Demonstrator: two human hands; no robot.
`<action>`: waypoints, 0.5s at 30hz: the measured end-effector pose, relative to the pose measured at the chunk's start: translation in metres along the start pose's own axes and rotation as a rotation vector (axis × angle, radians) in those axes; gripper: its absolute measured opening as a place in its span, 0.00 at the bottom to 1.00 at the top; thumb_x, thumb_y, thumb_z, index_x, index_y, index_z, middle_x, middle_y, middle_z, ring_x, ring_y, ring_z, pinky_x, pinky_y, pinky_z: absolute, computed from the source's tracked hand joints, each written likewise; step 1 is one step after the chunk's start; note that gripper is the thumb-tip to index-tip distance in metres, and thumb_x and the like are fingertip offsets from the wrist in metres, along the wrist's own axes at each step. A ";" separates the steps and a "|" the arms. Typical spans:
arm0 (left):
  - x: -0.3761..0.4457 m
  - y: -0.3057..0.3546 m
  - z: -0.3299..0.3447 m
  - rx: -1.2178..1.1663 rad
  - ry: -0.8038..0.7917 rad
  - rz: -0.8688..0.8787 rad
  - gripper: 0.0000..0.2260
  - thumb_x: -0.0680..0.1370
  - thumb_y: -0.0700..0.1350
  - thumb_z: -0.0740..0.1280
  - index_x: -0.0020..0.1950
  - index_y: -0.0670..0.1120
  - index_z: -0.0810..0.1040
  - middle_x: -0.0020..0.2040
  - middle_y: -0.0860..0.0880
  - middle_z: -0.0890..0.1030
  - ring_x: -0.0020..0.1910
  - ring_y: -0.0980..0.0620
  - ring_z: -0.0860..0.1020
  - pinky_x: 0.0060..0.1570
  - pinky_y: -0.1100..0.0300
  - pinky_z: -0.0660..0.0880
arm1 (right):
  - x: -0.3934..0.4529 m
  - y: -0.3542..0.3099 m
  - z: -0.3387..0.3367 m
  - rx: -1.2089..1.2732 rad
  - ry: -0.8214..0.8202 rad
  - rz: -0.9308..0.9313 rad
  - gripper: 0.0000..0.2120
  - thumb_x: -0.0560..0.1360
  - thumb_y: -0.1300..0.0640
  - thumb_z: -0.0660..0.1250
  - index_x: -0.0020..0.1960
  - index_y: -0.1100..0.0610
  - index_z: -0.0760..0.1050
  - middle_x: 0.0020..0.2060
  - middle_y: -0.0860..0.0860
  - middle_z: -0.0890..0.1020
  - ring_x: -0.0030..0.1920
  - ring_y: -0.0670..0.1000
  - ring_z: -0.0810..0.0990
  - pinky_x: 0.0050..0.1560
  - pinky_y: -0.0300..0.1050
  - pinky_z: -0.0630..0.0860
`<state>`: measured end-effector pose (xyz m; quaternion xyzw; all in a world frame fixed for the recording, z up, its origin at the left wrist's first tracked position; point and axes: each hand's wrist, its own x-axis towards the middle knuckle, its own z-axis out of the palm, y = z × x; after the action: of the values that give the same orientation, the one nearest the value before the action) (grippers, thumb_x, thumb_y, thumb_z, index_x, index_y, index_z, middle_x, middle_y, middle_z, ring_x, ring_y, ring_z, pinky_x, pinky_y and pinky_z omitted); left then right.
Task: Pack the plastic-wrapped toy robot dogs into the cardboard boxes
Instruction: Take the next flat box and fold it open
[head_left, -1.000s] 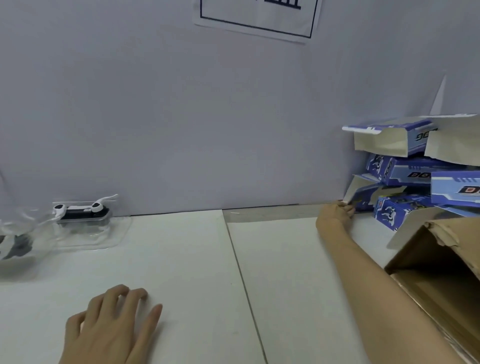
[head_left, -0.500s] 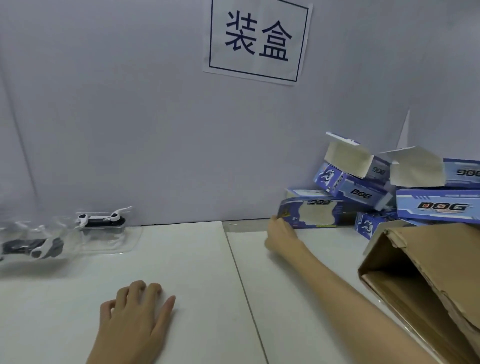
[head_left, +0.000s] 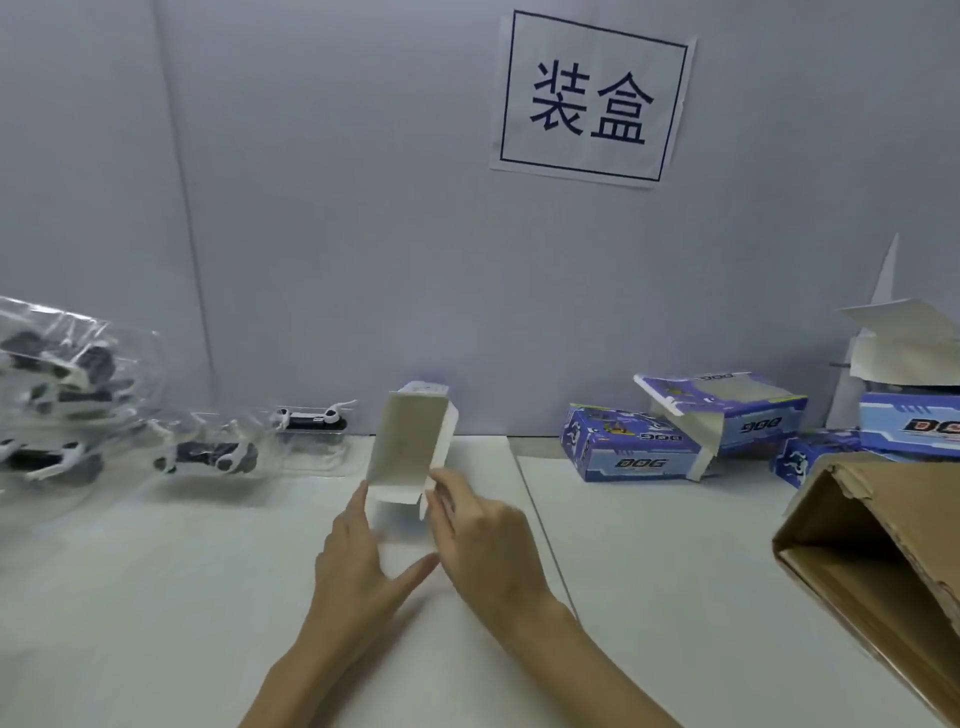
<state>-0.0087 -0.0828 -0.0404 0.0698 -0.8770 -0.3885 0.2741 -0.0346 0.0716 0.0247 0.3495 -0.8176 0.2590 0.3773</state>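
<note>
On the white tabletop (head_left: 156, 623), which is made of two panels meeting at a seam right of centre, the largest thing is a big brown corrugated carton (head_left: 878, 561) lying tipped at the right edge, its open mouth facing left. Behind it, against the pale grey wall, lies a heap of blue and white printed cardboard boxes (head_left: 727, 431), several with flaps hanging open; the word "DOG" reads on their sides, upside down on some. At the far left sits a pile of black and white toy robot dogs in clear plastic wrap (head_left: 57, 405), with two more wrapped dogs (head_left: 208, 457) lying singly beside it along the wall.

A white paper sign (head_left: 592, 98) on the wall carries two dark Chinese characters, 装盒, inside a ruled frame.

At the middle of the table, one open blue and white box (head_left: 410, 452) stands with its plain inner flap toward the camera. The left hand (head_left: 358, 566) touches its left side with fingers nearly straight and thumb spread wide. The right hand (head_left: 483, 540) grips the box's right edge, fingers curled around it.
</note>
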 end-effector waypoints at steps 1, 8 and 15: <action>0.001 0.002 -0.003 -0.112 0.043 0.030 0.53 0.67 0.64 0.80 0.84 0.53 0.54 0.77 0.55 0.66 0.75 0.52 0.68 0.70 0.50 0.69 | 0.000 0.000 -0.004 0.086 0.053 -0.001 0.08 0.80 0.59 0.71 0.59 0.58 0.83 0.35 0.53 0.86 0.32 0.57 0.84 0.30 0.47 0.80; 0.014 0.016 -0.017 -0.356 0.364 0.070 0.45 0.68 0.57 0.82 0.79 0.65 0.59 0.73 0.67 0.68 0.71 0.60 0.71 0.62 0.56 0.72 | 0.008 -0.010 -0.024 0.516 0.236 0.096 0.07 0.81 0.54 0.70 0.56 0.53 0.84 0.47 0.43 0.89 0.48 0.38 0.87 0.48 0.44 0.84; 0.015 0.027 -0.031 -0.309 0.485 0.317 0.16 0.79 0.49 0.75 0.65 0.58 0.76 0.64 0.57 0.77 0.65 0.49 0.77 0.60 0.60 0.76 | 0.008 0.012 -0.042 0.818 0.418 0.278 0.05 0.85 0.54 0.64 0.57 0.50 0.79 0.41 0.49 0.88 0.41 0.50 0.88 0.44 0.45 0.84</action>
<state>-0.0027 -0.0894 0.0023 -0.0196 -0.7168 -0.4413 0.5396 -0.0291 0.1047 0.0531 0.2970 -0.5942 0.6723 0.3267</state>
